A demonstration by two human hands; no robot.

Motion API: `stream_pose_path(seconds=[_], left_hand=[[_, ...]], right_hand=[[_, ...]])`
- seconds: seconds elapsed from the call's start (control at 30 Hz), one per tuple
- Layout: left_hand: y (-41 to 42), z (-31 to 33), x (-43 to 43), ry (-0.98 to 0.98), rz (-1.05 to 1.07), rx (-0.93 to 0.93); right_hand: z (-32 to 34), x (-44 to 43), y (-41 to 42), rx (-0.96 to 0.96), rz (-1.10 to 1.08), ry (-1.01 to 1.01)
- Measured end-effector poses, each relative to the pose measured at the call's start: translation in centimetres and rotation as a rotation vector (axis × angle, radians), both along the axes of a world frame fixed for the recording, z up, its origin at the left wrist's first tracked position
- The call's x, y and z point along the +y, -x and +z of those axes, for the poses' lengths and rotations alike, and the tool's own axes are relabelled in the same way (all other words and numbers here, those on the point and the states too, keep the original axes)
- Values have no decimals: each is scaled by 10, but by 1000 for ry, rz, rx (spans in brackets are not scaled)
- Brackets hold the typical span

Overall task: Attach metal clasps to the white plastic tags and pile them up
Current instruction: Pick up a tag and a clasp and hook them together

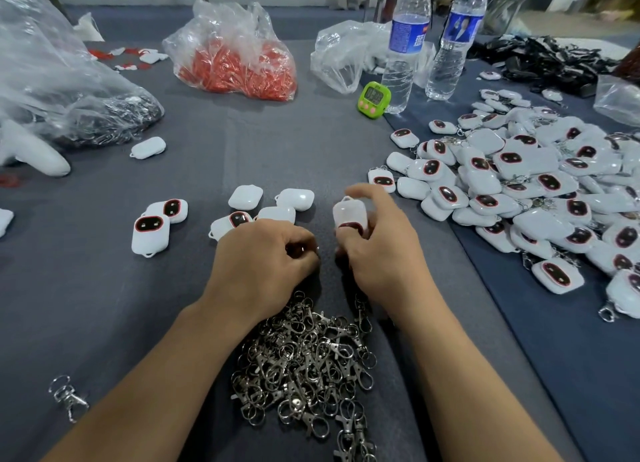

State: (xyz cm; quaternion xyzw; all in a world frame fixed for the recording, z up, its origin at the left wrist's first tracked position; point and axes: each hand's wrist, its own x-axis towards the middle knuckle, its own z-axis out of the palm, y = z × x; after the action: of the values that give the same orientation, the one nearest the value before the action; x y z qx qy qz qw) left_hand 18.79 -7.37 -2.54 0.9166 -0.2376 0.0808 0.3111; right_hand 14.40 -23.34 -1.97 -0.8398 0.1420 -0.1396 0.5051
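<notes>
Right now gripping one white plastic tag [349,213] upright in the right hand [381,257], fingers [372,192] curled round it, loop end topmost, dark face toward the palm. Curling the left hand [263,253] tight just beside it, fingers [299,245] closed narrow over what looks like a metal clasp [317,250] — only a glint showing, so hard to swear to. Probably about to hook clasp onto loop.

Plenty to go wrong. Could slip: small springy clasp and smooth tag, both held at the fingertips only. Could snap shut before catching the loop, or drop into the heap of loose clasps [304,354] lying right under the wrists and tangle there. Could knock the bare tags [270,205] just beyond the knuckles with a careless left hand. Could muddle them into the finished pile [536,191] off to the right, clasps already on.

Farther out on the tabletop [104,288], containers:
- clear bag [239,59] stuffed with small red pieces, mouth loose
- big clear bag [69,90] at far left, holding dark metal bits
- crumpled bag [343,52] behind, contents unclear
- water bottles [405,45] standing near it — level hard to read
</notes>
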Motion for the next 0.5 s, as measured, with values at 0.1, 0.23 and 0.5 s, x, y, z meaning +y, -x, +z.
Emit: stream_pose_path(seconds=[0.1,0.23,0.5], left_hand=[[0,-1,0,-3,-3,6],[-1,-3,0,15,4,10],[0,-3,0,21,-22,10]], right_hand=[[-1,-3,-1,8,-35,-15],[2,-9,1,-4,27,17],[0,-8,2,6,74,65]])
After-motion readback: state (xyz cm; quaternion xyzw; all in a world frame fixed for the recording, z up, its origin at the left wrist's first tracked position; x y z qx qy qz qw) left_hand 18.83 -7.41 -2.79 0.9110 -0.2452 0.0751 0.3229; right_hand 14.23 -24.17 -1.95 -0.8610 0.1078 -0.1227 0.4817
